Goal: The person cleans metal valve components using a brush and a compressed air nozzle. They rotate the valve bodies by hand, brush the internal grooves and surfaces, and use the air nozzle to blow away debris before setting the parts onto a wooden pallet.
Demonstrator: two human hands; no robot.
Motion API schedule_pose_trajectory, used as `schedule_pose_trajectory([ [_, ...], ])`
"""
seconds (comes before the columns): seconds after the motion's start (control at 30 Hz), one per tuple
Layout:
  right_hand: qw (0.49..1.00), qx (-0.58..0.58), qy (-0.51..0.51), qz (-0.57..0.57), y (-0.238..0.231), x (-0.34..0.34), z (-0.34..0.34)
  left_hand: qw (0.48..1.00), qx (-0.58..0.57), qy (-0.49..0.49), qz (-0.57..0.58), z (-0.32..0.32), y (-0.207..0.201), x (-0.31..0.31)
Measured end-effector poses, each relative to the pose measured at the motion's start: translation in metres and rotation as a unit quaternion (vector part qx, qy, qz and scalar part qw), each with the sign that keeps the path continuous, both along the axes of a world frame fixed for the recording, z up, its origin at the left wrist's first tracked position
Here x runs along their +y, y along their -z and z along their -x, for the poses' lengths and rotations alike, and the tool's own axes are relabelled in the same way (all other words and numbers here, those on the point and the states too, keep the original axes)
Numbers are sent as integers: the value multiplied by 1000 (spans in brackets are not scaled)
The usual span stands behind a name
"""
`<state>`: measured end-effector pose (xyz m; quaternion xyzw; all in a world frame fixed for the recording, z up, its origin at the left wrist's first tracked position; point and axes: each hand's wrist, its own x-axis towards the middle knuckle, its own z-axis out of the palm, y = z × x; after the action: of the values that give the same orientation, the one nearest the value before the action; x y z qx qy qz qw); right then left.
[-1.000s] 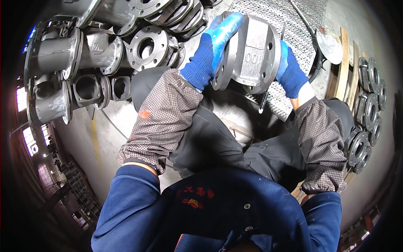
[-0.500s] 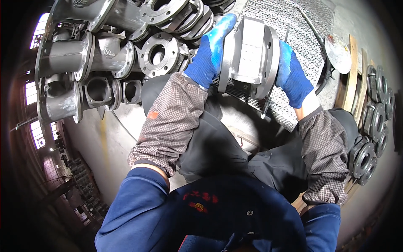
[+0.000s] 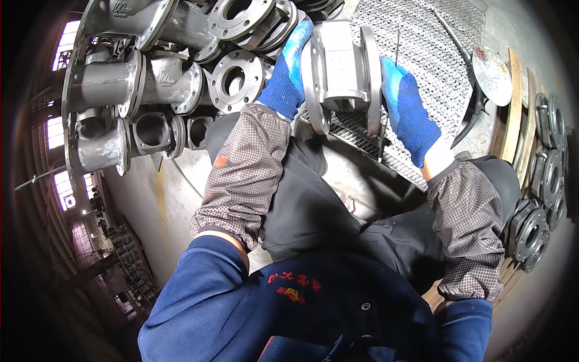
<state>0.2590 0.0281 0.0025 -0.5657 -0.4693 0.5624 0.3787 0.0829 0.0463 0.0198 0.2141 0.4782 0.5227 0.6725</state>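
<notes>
2 gloved hands, left hand (image 3: 286, 75) and right hand (image 3: 410, 114), clamp the flanged valve body (image 3: 342, 69) by its flanges at upper centre. It is held above the mesh grating (image 3: 434, 54), not set down; the stacked castings (image 3: 139, 78) lie at upper left.

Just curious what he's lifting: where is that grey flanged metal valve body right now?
In the head view, top centre, the grey flanged metal valve body sits between the left hand and right hand, above the metal grating.

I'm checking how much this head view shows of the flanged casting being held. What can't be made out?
- Flanged casting: its underside and the bore through it face away from the head view.
- Left hand: its palm is pressed out of sight against one flange.
- Right hand: its fingertips are hidden behind the other flange.
- Pile of flanged pipe fittings: the top is cut off by the picture's edge.
</notes>
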Motion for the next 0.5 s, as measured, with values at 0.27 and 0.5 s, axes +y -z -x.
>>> schedule_pose_trajectory([
  [0.27, 990, 106, 23, 90, 0, -7, -36, 971, 184, 90, -120, -30, -17, -27],
  [0.5, 989, -6, 144, -35, -18, 8, -108, 808, 510, 259, -140, -79, -22, -35],
])
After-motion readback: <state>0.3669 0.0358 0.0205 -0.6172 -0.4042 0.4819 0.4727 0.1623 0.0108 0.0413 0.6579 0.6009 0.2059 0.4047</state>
